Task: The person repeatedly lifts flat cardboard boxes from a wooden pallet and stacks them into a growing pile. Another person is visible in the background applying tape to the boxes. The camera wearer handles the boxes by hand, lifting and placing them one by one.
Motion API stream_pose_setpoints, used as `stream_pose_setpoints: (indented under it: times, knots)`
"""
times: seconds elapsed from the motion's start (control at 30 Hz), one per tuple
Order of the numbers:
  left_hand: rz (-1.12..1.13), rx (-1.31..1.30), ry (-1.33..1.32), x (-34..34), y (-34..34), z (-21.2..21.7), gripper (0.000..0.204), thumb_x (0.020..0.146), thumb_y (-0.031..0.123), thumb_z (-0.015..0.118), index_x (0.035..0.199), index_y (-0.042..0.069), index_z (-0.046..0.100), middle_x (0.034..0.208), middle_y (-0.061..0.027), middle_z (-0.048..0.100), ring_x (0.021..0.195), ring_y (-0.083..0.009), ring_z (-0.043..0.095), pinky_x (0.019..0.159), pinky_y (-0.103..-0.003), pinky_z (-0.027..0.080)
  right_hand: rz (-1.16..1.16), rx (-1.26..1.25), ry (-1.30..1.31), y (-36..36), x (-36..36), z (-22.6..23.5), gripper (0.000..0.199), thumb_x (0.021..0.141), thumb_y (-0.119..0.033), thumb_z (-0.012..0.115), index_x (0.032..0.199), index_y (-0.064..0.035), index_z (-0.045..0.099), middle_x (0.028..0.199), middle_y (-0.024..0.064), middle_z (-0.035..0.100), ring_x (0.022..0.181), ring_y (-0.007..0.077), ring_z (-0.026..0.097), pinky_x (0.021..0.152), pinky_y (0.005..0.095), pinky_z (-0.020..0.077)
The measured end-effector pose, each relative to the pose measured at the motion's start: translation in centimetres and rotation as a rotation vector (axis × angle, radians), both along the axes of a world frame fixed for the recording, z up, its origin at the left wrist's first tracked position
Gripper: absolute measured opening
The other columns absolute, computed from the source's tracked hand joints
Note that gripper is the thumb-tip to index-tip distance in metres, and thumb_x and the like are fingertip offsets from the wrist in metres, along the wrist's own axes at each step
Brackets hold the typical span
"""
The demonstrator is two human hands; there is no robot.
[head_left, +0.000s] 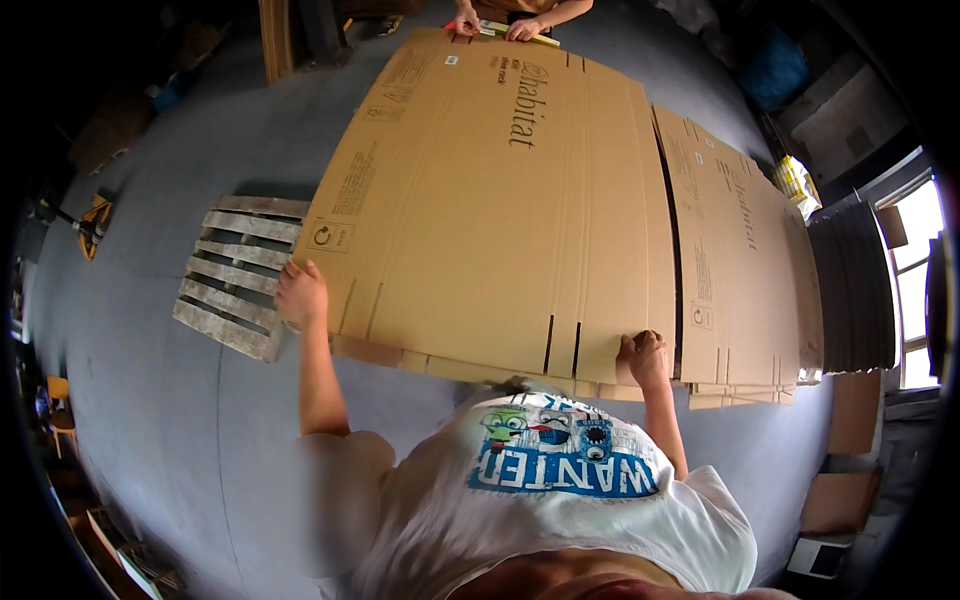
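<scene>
Ahead lies cardboard point(455, 220) — left hand point(302, 293) pinching one side, right hand point(645, 357) curled over another.

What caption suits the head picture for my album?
Left hand and right hand on a big cardboard sheet, a co-worker's hands opposite.

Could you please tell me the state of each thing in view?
Large carton: flattened
Cartons to its right: flattened, stacked
Left hand: gripping large carton's left edge
Right hand: curled by large carton's near edge
Co-worker's hands: at large carton's far edge
Pallet: lying flat
</scene>
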State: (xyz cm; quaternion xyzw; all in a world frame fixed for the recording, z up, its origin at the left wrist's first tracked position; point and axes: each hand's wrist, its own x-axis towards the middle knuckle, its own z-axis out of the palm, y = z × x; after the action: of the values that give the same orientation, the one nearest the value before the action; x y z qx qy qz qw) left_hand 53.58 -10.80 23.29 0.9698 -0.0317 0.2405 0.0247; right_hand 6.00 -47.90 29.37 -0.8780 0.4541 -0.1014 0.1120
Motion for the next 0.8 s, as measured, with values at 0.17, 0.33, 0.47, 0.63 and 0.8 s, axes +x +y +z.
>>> stream_pose_setpoints:
  times: [0.17,0.33,0.47,0.63,0.8]
  knots:
    - [0.005,0.003,0.068,-0.1,0.1,0.4,0.042,0.089,0.038,0.049,0.113,0.005,0.053,0.104,-0.0109,0.06,0.091,-0.0305,0.059,0.075,-0.043,0.047,-0.063,-0.001,0.016,0.3,0.4,2.2,0.038,0.08,-0.033,0.065,0.084,0.004,0.058,0.09,0.026,0.06,0.082,0.0423,0.058,0.072,0.0474,0.0472]
    - [0.009,-0.014,0.099,-0.1,-0.3,0.4,0.043,0.089,0.039,0.048,0.116,0.006,0.052,0.109,-0.0122,0.058,0.095,-0.0313,0.058,0.078,-0.044,0.046,-0.211,0.144,-0.154,-0.8,-0.1,1.2,0.043,0.079,-0.039,0.066,0.092,0.0011,0.055,0.082,0.0234,0.063,0.079,0.0413,0.061,0.07,0.046,0.0483]
    - [0.009,-0.019,0.109,0.0,-0.4,0.3,0.043,0.089,0.039,0.048,0.116,0.006,0.052,0.11,-0.0128,0.058,0.096,-0.0312,0.057,0.08,-0.044,0.046,-0.267,0.186,-0.115,-1.4,-0.2,0.0,0.045,0.079,-0.041,0.066,0.092,0.0008,0.054,0.083,0.0229,0.064,0.079,0.0412,0.062,0.07,0.0454,0.0487]
    - [0.005,-0.012,0.088,-0.3,-0.2,0.5,0.041,0.089,0.038,0.049,0.113,0.004,0.053,0.106,-0.0131,0.059,0.092,-0.0312,0.059,0.078,-0.044,0.046,-0.285,0.176,-0.08,-1.1,0.2,0.5,0.049,0.078,-0.044,0.066,0.094,0.0014,0.057,0.085,0.0217,0.065,0.081,0.0379,0.063,0.07,0.0427,0.0502]
    - [0.022,-0.035,0.069,-0.5,-0.1,0.5,0.04,0.088,0.037,0.051,0.111,0.004,0.054,0.104,-0.0138,0.059,0.094,-0.0316,0.057,0.078,-0.044,0.046,-0.229,0.243,-0.229,-1.6,-0.3,0.2,0.046,0.079,-0.039,0.066,0.098,0.0014,0.056,0.077,0.0195,0.064,0.071,0.0325,0.063,0.063,0.0395,0.049]
